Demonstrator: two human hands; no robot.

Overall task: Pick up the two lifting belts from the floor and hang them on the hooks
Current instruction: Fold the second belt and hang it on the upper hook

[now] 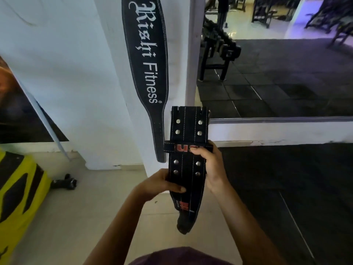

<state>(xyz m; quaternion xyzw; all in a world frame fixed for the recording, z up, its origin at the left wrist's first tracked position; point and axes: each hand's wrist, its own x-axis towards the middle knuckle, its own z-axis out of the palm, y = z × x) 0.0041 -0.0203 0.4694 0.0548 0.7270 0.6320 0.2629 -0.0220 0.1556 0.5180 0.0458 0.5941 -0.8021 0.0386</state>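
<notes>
A long black lifting belt (pixel 147 60) with white "Rishi Fitness" lettering hangs down the white pillar; its top and hook are out of frame. In front of me I hold a second black belt (pixel 188 129), studded with rivets and marked with red letters, upright just right of the hanging one. My left hand (pixel 162 183) grips its lower left edge. My right hand (pixel 210 165) grips its right side, thumb on the red-lettered loop. The belt's tail droops below my hands.
A white pillar (pixel 107 92) stands ahead, with a large wall mirror (pixel 277 64) to its right reflecting a dumbbell rack. A yellow and black object (pixel 21 190) sits at the left, a small dark dumbbell (pixel 65 183) on the tiled floor. Black rubber mat lies at right.
</notes>
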